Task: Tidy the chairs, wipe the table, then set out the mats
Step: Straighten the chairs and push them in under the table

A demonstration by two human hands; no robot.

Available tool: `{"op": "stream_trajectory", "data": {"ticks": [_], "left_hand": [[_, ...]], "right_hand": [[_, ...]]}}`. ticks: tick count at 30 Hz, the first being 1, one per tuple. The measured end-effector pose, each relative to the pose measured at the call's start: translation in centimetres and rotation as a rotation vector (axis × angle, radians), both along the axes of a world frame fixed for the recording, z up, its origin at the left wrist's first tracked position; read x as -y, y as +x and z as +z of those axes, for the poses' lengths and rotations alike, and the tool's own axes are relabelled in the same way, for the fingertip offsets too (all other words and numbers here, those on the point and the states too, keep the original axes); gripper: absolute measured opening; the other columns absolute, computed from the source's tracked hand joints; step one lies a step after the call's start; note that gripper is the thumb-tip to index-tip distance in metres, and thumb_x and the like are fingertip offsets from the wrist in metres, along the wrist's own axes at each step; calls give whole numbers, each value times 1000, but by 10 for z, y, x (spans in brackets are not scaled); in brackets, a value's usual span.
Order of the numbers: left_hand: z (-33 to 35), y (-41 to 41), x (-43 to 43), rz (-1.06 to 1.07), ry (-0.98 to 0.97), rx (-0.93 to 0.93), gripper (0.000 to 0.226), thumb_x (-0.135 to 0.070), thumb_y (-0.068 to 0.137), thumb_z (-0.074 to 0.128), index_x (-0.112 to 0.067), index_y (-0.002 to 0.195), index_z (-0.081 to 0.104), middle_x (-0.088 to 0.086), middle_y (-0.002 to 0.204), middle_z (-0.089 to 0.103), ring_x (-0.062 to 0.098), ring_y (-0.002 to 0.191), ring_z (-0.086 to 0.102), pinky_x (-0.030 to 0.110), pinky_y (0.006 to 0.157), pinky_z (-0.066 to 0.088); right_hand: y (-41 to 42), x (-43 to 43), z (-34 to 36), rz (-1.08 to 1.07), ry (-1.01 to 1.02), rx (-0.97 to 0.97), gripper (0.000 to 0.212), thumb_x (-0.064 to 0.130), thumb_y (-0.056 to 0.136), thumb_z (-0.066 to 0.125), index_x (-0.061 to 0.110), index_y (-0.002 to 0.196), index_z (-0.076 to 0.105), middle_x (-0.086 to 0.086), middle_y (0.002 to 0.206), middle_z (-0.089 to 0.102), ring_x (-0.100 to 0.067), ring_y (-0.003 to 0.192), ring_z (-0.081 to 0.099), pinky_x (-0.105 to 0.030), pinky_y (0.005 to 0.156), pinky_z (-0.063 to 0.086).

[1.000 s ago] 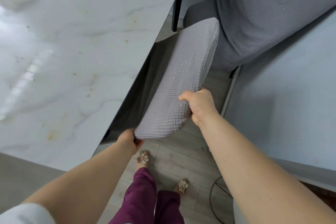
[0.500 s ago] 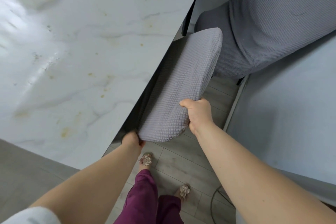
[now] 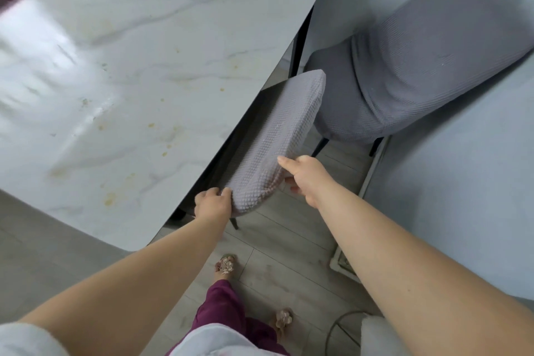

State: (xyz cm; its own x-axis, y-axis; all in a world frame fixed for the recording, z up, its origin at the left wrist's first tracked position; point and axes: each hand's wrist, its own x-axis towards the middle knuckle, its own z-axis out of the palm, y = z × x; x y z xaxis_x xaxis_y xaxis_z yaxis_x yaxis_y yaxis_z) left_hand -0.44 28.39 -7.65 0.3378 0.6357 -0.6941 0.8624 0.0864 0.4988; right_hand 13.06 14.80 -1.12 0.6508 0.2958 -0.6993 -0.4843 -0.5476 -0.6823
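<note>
- Chair: backrest in a grey waffle-knit cover with a rounded top, pushed against the bench edge; seat hidden beneath.
- Left hand: fingers curled round the backrest's near corner.
- Right hand: pinches the other side, thumb on top.
- Bench: glossy marble-look slab with yellowish stains.
- Second chair: ribbed grey cover, just beyond, beside a black leg.
- Floor: grey planks.

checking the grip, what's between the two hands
Head view: the grey waffle-fabric chair back lies between the left hand and right hand, both gripping it.
</note>
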Motion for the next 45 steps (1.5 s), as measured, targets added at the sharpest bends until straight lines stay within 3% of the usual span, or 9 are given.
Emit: {"op": "stream_trajectory", "data": {"ticks": [3, 6, 15, 20, 25, 32, 39, 43, 45], "left_hand": [[38, 10, 23, -219, -11, 218, 42, -42, 99, 37, -21, 130, 57, 0, 137, 54, 22, 126, 47, 27, 98, 33], [60, 15, 37, -380, 52, 240, 47, -49, 99, 32, -25, 136, 50, 0, 139, 53, 22, 127, 47, 25, 91, 30], [85, 57, 46, -873, 392, -102, 69, -49, 84, 60, -15, 139, 34, 2, 115, 60, 22, 98, 60, 38, 83, 53], [99, 116, 46, -839, 446, -161, 78, -64, 85, 50, -13, 140, 29, 1, 90, 60, 17, 68, 63, 35, 63, 56], [107, 199, 47, -849, 478, -18, 72, -59, 88, 48, -15, 141, 30, 7, 133, 47, 24, 99, 58, 39, 79, 53], [119, 357, 45, -932, 385, 49, 71, -48, 93, 48, -15, 150, 21, 9, 151, 31, 29, 130, 43, 39, 102, 41], [106, 468, 64, -1028, 301, 49, 68, -47, 93, 49, -14, 148, 26, 7, 145, 42, 25, 127, 47, 36, 99, 42], [92, 521, 90, -1076, 228, 33, 68, -48, 93, 50, -15, 148, 27, 6, 143, 44, 24, 121, 51, 35, 96, 47], [87, 554, 105, -1079, 210, 38, 69, -48, 92, 50, -16, 148, 26, 6, 146, 41, 24, 124, 49, 35, 98, 46]], "right_hand": [[11, 21, 17, 39, -6, 20, 26, 38, 93, 60, 13, 98, 55, -4, 119, 55, -26, 110, 56, -45, 96, 49], [18, 42, 28, 49, -23, 31, 43, 34, 94, 60, 5, 125, 52, -9, 128, 53, -23, 106, 57, -42, 95, 50], [54, 105, 64, 57, -11, 95, 45, 32, 91, 62, 9, 128, 51, -7, 129, 55, -19, 103, 60, -38, 91, 51], [107, 119, 77, 37, -9, 132, 41, 31, 91, 63, 10, 125, 52, -7, 127, 56, -19, 104, 60, -37, 90, 50], [175, 120, 81, 16, -34, 142, 40, 30, 92, 63, 10, 124, 52, -6, 124, 56, -20, 105, 59, -33, 85, 49], [316, 124, 103, -65, -173, 208, 24, 32, 92, 62, 15, 105, 52, -15, 126, 58, -30, 115, 59, -44, 98, 50], [426, 152, 107, -157, -228, 220, 52, 28, 94, 59, -7, 131, 48, -25, 136, 51, -38, 122, 53, -48, 103, 44], [485, 171, 100, -145, -274, 239, 43, 30, 94, 60, -4, 119, 53, -17, 128, 56, -33, 117, 55, -43, 100, 46], [526, 182, 97, -121, -305, 269, 28, 31, 93, 61, 6, 105, 56, -5, 104, 55, -24, 98, 58, -33, 82, 49]]}}
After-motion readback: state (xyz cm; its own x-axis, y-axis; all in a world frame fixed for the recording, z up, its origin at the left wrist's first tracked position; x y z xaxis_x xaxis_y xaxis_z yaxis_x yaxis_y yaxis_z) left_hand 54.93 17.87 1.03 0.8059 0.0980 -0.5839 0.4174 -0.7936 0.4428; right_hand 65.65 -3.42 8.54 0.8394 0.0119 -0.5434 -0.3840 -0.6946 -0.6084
